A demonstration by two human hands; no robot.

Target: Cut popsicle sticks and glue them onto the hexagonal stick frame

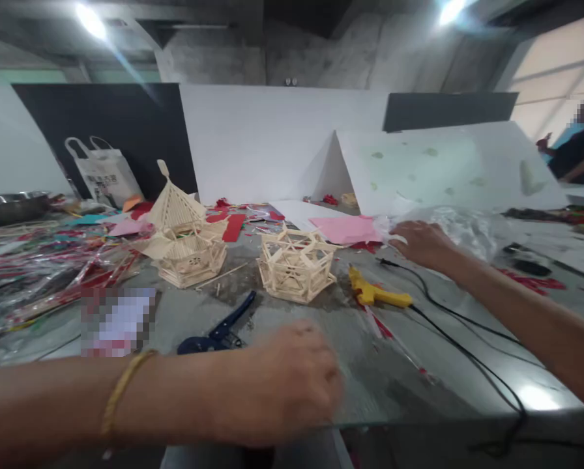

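Observation:
My left hand [292, 384], with a yellow band on its wrist, is over the near edge of the table. Its fingers are curled in and blurred; whatever they may hold is hidden. Just beyond it lie dark blue-handled cutters [218, 332]. Farther right, my right hand [422, 242] is closed on a crumpled clear plastic bag [468, 228], which shows on both sides of the fingers. Between the hands stand an open hexagonal wooden-stick frame [296, 267] and a yellow glue gun [380, 294]. To the left is a stick pavilion model [184, 241] with a pointed roof.
Plastic-wrapped sticks and scraps [52, 280] cover the left side. Pink paper [348, 229] lies behind the frame. A black cord [472, 352] runs across the right side and over the front edge. A white tote bag [106, 176] stands at the back left. Another person [578, 153] is at far right.

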